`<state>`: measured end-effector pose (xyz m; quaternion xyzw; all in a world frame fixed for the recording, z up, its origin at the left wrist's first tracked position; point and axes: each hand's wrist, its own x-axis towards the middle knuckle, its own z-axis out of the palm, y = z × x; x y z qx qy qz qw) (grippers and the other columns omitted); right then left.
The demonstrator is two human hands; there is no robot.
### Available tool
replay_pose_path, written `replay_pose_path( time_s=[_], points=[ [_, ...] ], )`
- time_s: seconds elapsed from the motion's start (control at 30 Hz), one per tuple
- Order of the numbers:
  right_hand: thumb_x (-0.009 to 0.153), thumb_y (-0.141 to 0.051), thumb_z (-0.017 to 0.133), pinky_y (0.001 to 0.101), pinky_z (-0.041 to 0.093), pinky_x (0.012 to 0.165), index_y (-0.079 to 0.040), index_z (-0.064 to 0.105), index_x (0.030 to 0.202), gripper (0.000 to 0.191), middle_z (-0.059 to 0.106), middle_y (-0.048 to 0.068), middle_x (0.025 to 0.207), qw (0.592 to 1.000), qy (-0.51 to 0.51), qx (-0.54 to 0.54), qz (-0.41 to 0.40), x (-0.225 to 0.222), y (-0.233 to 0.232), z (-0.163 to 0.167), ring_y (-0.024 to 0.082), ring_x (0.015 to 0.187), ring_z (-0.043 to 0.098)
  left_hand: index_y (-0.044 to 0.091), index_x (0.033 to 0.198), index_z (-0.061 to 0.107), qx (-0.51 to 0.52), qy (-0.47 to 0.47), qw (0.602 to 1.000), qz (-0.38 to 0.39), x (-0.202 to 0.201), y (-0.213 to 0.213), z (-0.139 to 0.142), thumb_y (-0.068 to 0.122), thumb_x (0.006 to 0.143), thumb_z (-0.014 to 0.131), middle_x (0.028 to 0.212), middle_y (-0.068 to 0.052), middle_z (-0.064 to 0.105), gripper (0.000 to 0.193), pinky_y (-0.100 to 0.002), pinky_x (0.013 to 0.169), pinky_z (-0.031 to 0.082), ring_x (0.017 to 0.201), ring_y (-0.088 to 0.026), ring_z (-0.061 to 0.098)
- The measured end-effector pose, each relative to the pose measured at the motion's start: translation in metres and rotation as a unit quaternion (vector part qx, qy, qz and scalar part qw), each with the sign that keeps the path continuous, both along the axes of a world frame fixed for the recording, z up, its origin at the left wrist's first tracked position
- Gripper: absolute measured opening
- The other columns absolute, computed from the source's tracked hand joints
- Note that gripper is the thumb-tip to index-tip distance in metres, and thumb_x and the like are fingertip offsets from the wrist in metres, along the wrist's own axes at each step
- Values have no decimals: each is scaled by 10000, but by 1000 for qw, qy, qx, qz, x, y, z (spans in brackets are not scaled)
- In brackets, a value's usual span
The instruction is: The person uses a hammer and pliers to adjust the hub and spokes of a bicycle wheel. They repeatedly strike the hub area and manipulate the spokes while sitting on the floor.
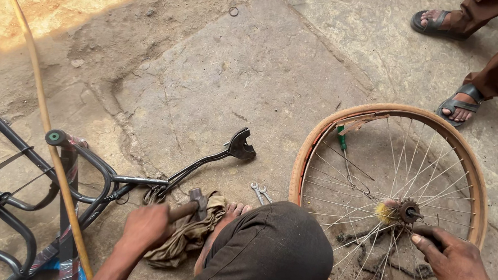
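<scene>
My left hand (148, 225) grips the wooden handle of a hammer (193, 202), whose metal head hangs over a crumpled brown rag (188, 236). My right hand (453, 263) holds a dark tool or axle end beside the hub (406, 211) of a spoked bicycle wheel (324, 142) with a tan tyre, lying flat on the ground. A yellow tuft sits against the hub. My knee in dark trousers (273, 255) is between the two hands, and my bare toes (238, 209) show beside the rag.
A black bicycle frame (18, 195) with fork legs (209, 160) lies at left, crossed by a long thin cane (36, 84). Two small spanners (260, 192) lie by the wheel. Another person's sandalled feet (459, 104) stand at top right on cracked concrete.
</scene>
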<state>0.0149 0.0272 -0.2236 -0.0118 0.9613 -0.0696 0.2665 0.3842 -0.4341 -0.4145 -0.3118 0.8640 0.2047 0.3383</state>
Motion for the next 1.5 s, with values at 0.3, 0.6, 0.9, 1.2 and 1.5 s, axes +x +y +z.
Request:
replay_pose_path(
  time_s=[0.3,0.6,0.9,1.2,1.5],
  points=[
    [879,-390,718,404,596,786,-136,776,1195,410,772,89,957,996,29,-76,41,-2,-8,15,222,860,712,126,1221,672,31,169,980,98,-129,-5,52,428,841,728,1037,-200,728,488,-525,883,540,1017,-380,700],
    [855,-618,674,479,512,988,-66,568,1420,797,644,152,1324,918,114,-348,-150,-41,18,23,294,1207,609,129,1287,660,53,237,966,89,-264,62,-4,471,982,608,1096,-253,740,461,-564,919,521,1062,-455,687],
    [1027,-624,486,407,620,818,-64,357,1530,764,610,158,1255,630,354,-482,-496,-145,180,50,237,1049,656,11,1288,689,-150,333,930,49,-200,23,-32,381,926,728,1185,-256,686,518,-452,965,555,1089,-372,688],
    [894,-381,769,460,564,928,-92,746,1253,461,758,118,1155,975,142,-115,-127,-135,126,-68,264,1029,713,37,1268,667,-26,328,940,89,-188,7,-77,481,1021,536,1141,-246,704,525,-536,931,486,1086,-437,642],
    [922,-437,686,512,471,1113,-230,690,1359,484,668,83,1397,995,50,-21,-80,-133,43,-47,305,1262,630,56,999,713,32,269,946,179,-221,-4,-88,552,1023,480,950,-244,716,549,-549,830,497,924,-430,669]
  ],
)
